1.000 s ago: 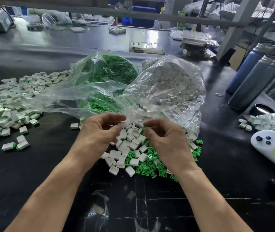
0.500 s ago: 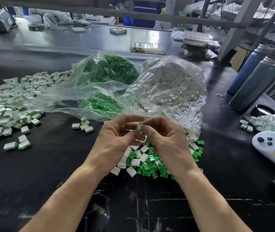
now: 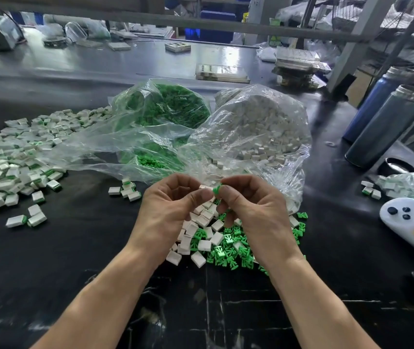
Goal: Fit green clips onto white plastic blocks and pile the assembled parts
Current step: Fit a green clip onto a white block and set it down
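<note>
— Two clear bags sit at the far middle of the black tabletop [image 3: 49, 260], the bag of green clips [image 3: 165, 109] on the left, the bag of white blocks [image 3: 258, 127] on the right. Why so close?

— Probably so both feed the loose mixed heap [image 3: 216, 238] spilling from their mouths, right under the hands. The pile of assembled parts [image 3: 7, 157] spreads out at the far left, likely to keep finished work apart from stock.

— And the hands?

— Both are raised just above the heap, meeting in the middle. The left hand [image 3: 173, 207] pinches a white block [image 3: 205, 188] between curled fingers and thumb. The right hand [image 3: 253, 207] pinches a green clip [image 3: 216, 190] at its fingertips, touching the block's right end.

— So the fitting is under way?

— I judge so; whether the clip is seated, I cannot tell.
</note>
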Demonstrator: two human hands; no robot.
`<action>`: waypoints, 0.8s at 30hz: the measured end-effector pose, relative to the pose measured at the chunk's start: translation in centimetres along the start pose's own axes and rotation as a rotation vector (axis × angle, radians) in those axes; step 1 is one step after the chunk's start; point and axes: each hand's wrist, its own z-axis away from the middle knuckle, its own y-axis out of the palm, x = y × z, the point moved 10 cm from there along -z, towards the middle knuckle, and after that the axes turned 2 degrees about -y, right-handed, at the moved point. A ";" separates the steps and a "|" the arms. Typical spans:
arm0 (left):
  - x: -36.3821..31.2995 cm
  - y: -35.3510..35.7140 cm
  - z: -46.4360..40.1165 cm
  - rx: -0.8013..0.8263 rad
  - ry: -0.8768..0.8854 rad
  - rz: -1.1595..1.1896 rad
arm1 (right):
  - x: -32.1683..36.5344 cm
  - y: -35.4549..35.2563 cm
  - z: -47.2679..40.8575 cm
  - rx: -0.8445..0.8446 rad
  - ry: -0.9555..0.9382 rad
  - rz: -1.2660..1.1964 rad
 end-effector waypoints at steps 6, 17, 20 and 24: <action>0.6 1.1 0.1 0.089 -0.036 0.079 | 0.0 -0.3 -0.1 -0.029 -0.007 -0.030; 1.3 1.4 0.3 0.047 -0.060 0.128 | 0.5 -0.5 0.2 -0.076 -0.028 -0.054; 1.3 1.2 0.3 0.029 -0.066 0.126 | 0.7 -0.2 0.2 -0.064 -0.043 -0.032; 1.4 1.1 0.3 0.020 -0.063 0.101 | 0.2 -0.3 0.2 -0.059 -0.022 0.025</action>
